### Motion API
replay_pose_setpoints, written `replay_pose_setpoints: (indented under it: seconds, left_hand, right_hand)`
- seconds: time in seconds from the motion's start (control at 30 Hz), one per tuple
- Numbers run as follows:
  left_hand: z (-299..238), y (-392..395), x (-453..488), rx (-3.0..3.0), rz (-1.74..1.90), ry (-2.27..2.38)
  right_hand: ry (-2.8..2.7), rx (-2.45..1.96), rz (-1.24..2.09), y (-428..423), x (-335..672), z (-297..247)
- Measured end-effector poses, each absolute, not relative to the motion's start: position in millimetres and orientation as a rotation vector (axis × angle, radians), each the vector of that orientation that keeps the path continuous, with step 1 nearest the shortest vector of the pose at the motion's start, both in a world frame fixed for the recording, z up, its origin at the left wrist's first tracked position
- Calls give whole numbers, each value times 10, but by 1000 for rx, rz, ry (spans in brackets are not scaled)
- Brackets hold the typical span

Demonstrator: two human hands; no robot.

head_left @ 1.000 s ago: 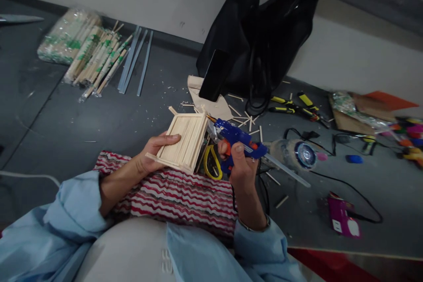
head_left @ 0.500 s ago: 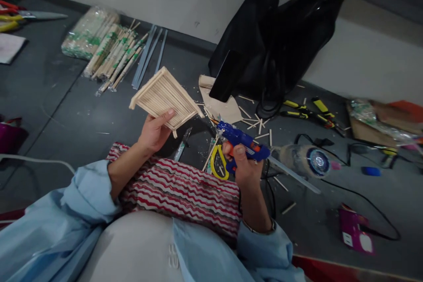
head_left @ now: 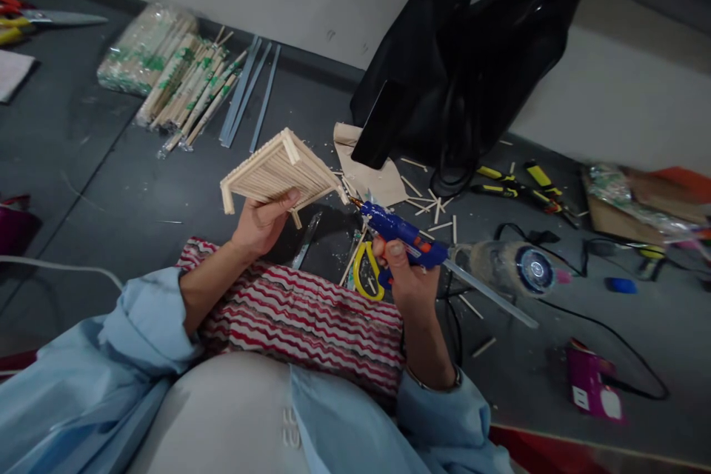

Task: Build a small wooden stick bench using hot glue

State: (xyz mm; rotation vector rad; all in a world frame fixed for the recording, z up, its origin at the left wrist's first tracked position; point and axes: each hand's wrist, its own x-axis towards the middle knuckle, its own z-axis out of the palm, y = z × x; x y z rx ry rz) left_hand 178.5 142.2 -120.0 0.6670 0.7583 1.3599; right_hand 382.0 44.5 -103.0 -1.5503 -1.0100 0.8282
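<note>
L hand (head_left: 260,226) holds the stick panel (head_left: 276,169) up off the floor (head_left: 111,185), approx frame centre, a bit toward 10 o'clock; fingers closed on its near edge, thumb on the top face, the rest hidden under it. The panel is tilted, its far rail raised toward 12. R hand (head_left: 408,283) at 4 o'clock of the panel, fingers wrapped round the grip of the blue glue gun (head_left: 401,233). Its nozzle points to 10 o'clock and sits just beside the panel's R corner; can't tell if it touches, nor if the trigger is pressed. A clear glue stick (head_left: 492,298) pokes out the gun's back toward 4. Handling, my guess: the panel is v. light and stiff along the sticks, but the glued joints are prob. weak, so pinch it at the framed edge, no squeezing across the slats, no twisting. The gun is rigid plastic w/ a hot tip, so take it by the handle only and mind the cord. Nearby: striped cloth (head_left: 300,318) on the lap at 6, yellow scissors (head_left: 366,275) just L of the R hand, tape roll (head_left: 530,270) at 3, black bag (head_left: 472,67) at 1 w/ a phone (head_left: 381,126) leaning on it, chopstick packs (head_left: 172,81) at 10, pliers (head_left: 511,185) at 2, loose stick offcuts round the cardboard scrap (head_left: 369,179).
</note>
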Motion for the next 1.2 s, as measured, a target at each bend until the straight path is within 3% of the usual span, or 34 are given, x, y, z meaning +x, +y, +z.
replay_pose_setpoints:
  seconds: [1.2]
  left_hand:
    - [-1284,1374,1712,948,1242,681]
  right_hand:
    - [-1047,-1607,819,445,3805,-913]
